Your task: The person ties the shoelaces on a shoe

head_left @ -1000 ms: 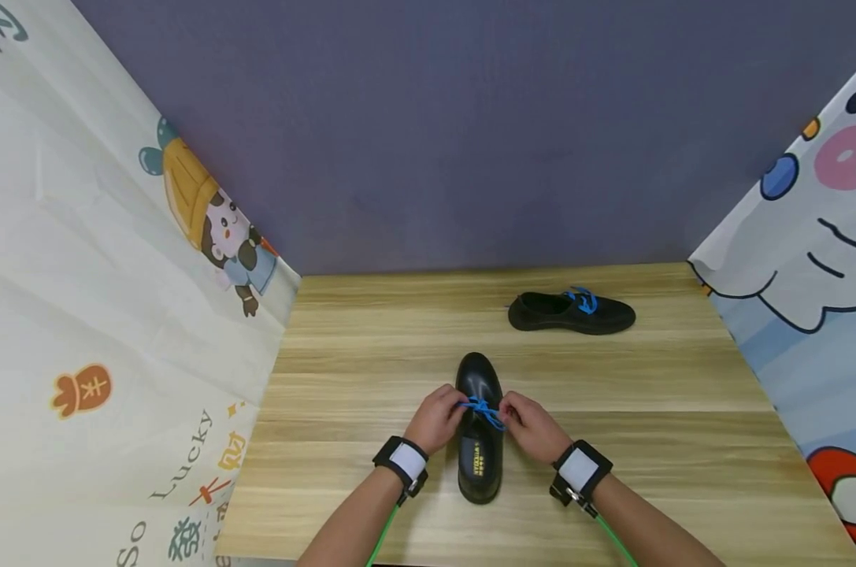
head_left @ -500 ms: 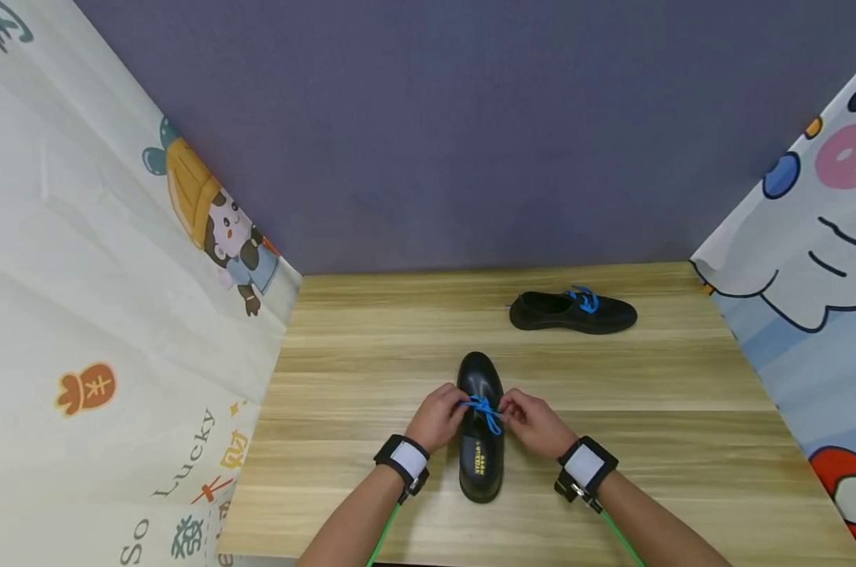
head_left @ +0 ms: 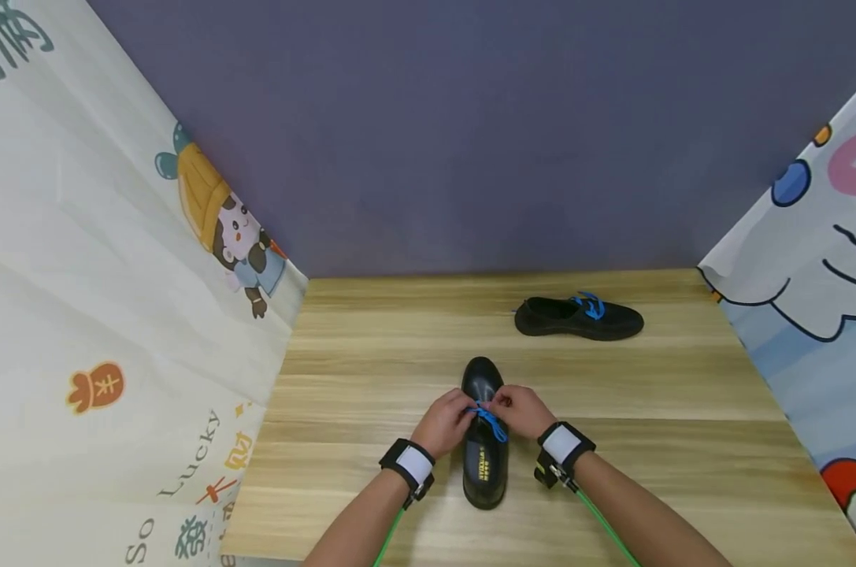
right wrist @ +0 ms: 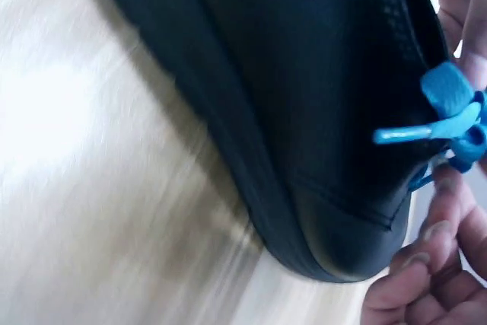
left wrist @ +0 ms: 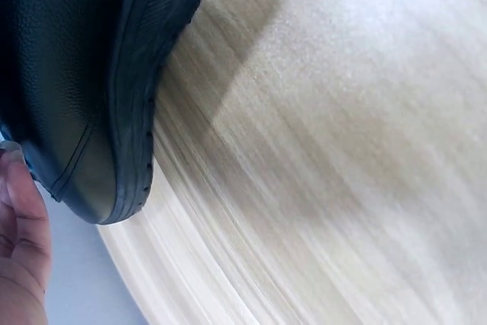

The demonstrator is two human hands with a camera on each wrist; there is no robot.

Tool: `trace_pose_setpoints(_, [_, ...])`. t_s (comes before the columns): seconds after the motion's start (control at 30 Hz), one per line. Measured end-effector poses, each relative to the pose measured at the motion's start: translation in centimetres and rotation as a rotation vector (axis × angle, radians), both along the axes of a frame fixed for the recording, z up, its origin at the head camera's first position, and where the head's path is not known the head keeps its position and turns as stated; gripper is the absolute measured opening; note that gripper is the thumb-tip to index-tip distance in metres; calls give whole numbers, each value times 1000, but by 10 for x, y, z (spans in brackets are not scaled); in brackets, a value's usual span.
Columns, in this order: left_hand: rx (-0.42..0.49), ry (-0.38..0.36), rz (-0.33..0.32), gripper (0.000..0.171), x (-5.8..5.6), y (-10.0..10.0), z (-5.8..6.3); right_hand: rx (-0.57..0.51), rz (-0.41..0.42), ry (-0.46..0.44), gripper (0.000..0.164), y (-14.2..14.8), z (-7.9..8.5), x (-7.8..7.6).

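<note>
A black leather shoe (head_left: 481, 378) stands on the wooden tabletop, toe pointing away from me. Its blue shoelace (head_left: 498, 429) is tied with a loop drooping toward the heel. From the left, my left hand (head_left: 445, 425) pinches the lace beside the knot. My right hand (head_left: 521, 410) reaches over from the other side, its fingertips on the lace at the knot. Close up in the right wrist view, the blue lace (right wrist: 447, 90) shows a loop and a loose end above my right hand's fingers (right wrist: 437, 230). The left wrist view shows the shoe's side (left wrist: 68, 74); its lace is hidden there.
A second black shoe (head_left: 615, 321) with blue laces lies farther back to the right, toe pointing right. The wooden tabletop (head_left: 371, 346) meets a dark grey-blue panel (head_left: 428, 142) behind. Printed curtains (head_left: 137, 276) hang at both sides.
My right hand has moved left and inward from the shoe's right edge to the knot. The left hand stays by the knot. The whole view has shifted slightly.
</note>
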State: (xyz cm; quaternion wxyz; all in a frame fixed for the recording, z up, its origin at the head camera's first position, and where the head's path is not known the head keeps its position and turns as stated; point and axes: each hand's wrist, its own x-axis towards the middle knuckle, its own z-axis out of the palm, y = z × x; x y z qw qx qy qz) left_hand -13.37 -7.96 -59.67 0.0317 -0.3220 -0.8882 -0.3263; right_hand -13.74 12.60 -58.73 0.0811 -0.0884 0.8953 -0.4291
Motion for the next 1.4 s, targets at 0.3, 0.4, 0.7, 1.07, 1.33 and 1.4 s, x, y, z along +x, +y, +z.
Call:
trace_pose_setpoints(0.3, [20, -14, 5, 5, 2, 1, 0, -130, -85, -52, 6, -4, -6, -9])
trace_pose_setpoints(0.4, [22, -23, 6, 5, 2, 1, -1, -123, -103, -50, 9, -6, -7, -12])
trace_pose_setpoints(0.7, [36, -32, 27, 4, 0, 2, 2, -146, -36, 10, 16, 4, -2, 2])
trace_pose_setpoints(1.07, [40, -63, 45, 5, 1, 3, 1, 13, -29, 239, 34, 2, -13, 37])
trace_pose_setpoints(1.33, [39, -67, 41, 5, 1, 3, 1, -47, -14, 233, 22, -3, -17, 36])
trace_pose_setpoints(1.4, [37, -63, 38, 5, 1, 2, 1, -71, 7, 242, 20, 0, -18, 36])
